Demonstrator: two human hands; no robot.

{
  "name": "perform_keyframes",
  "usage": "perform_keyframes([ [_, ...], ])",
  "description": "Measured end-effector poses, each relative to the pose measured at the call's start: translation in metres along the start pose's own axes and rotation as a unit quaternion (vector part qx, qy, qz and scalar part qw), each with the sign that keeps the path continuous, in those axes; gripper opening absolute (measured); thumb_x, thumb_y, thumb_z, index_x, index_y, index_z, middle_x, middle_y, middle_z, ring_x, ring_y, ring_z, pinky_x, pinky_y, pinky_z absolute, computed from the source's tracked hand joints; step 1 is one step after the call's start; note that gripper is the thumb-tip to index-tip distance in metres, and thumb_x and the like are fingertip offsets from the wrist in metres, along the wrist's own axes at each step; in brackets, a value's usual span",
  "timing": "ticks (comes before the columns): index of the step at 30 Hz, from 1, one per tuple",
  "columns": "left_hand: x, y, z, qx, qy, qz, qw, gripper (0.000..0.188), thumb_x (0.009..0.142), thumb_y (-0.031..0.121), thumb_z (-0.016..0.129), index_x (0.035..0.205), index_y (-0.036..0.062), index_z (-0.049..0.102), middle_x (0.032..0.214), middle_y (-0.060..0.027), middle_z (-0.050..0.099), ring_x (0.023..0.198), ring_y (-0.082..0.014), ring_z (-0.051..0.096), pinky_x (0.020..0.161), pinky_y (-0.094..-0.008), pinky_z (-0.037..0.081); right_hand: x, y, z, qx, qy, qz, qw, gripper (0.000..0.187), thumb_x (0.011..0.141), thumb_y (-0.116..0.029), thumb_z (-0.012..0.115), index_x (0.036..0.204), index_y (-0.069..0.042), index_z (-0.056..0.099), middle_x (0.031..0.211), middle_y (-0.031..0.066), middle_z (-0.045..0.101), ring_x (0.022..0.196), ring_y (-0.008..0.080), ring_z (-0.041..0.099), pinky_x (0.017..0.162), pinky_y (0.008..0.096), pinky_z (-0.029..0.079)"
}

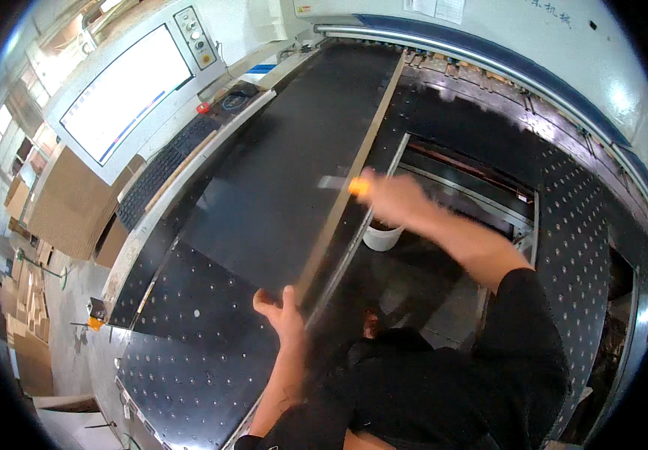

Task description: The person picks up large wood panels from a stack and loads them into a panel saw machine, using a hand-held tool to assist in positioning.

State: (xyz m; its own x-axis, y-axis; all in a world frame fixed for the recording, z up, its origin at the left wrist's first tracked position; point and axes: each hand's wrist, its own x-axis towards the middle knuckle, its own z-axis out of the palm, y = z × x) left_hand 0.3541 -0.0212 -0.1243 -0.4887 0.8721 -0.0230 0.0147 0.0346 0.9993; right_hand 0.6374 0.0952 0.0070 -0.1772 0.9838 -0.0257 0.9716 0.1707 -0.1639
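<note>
A long, dark flat panel (264, 172) lies across the machine table, its light brown edge (354, 169) running away from me. My right hand (397, 199) is closed around the orange handle of a hand tool (359, 186). The tool has a flat, pale end (331, 182) over the panel beside that edge. Motion blurs it, so its exact kind is unclear. My left hand (285, 313) rests at the near corner of the panel, with two of its digits spread apart. The rest of that hand's fingers are hidden.
Dark table sections with small round studs (189, 367) lie at left and right. A white bucket (382, 237) stands below the table gap. At left are a lit monitor (129, 94) and keyboard (163, 176). A white machine housing (489, 37) spans the far side.
</note>
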Motion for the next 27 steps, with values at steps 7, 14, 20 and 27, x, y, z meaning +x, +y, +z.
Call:
perform_keyframes([
  [7, -0.045, 0.009, -0.015, -0.025, -0.016, -0.007, 1.0, 0.069, 0.086, 0.018, 0.067, 0.138, -0.0013, 0.026, 0.138, -0.0176, 0.033, 0.13, -0.0274, 0.032, 0.111, -0.039, 0.024, -0.025, 0.113, -0.075, -0.032, 0.227, 0.223, 0.947, 0.036, 0.096, -0.03, 0.054, 0.119, -0.005, 0.046, 0.091, 0.0229, 0.068, 0.085, 0.0413, 0.066, 0.072, 0.0517, 0.051],
  [14, -0.07, -0.01, -0.07, -0.017, 0.017, -0.014, 1.0, 0.07, 0.085, 0.015, 0.068, 0.141, 0.002, 0.027, 0.139, -0.0156, 0.033, 0.132, -0.0268, 0.032, 0.111, -0.0395, 0.024, -0.045, 0.194, -0.073, 0.0, 0.234, 0.342, 0.91, 0.043, 0.097, -0.036, 0.052, 0.126, -0.006, 0.042, 0.104, 0.0244, 0.067, 0.096, 0.0409, 0.066, 0.079, 0.0514, 0.051],
  [20, -0.087, -0.02, -0.131, -0.078, 0.041, -0.064, 0.994, 0.068, 0.086, 0.014, 0.065, 0.142, 0.0058, 0.028, 0.142, -0.0118, 0.032, 0.133, -0.026, 0.033, 0.11, -0.0383, 0.027, -0.081, 0.292, -0.011, 0.112, 0.312, 0.393, 0.857, 0.045, 0.096, -0.036, 0.054, 0.13, -0.009, 0.042, 0.107, 0.0252, 0.067, 0.1, 0.0432, 0.064, 0.081, 0.0498, 0.051],
  [27, -0.11, 0.001, -0.192, -0.072, 0.149, -0.098, 0.981, 0.074, 0.087, 0.02, 0.065, 0.146, 0.0084, 0.022, 0.135, -0.0105, 0.036, 0.119, -0.0236, 0.041, 0.101, -0.0387, 0.034, -0.104, 0.176, 0.178, 0.22, -0.059, 0.085, 0.97, 0.046, 0.09, -0.036, 0.064, 0.126, -0.009, 0.054, 0.102, 0.0217, 0.066, 0.095, 0.0396, 0.064, 0.081, 0.0454, 0.05],
])
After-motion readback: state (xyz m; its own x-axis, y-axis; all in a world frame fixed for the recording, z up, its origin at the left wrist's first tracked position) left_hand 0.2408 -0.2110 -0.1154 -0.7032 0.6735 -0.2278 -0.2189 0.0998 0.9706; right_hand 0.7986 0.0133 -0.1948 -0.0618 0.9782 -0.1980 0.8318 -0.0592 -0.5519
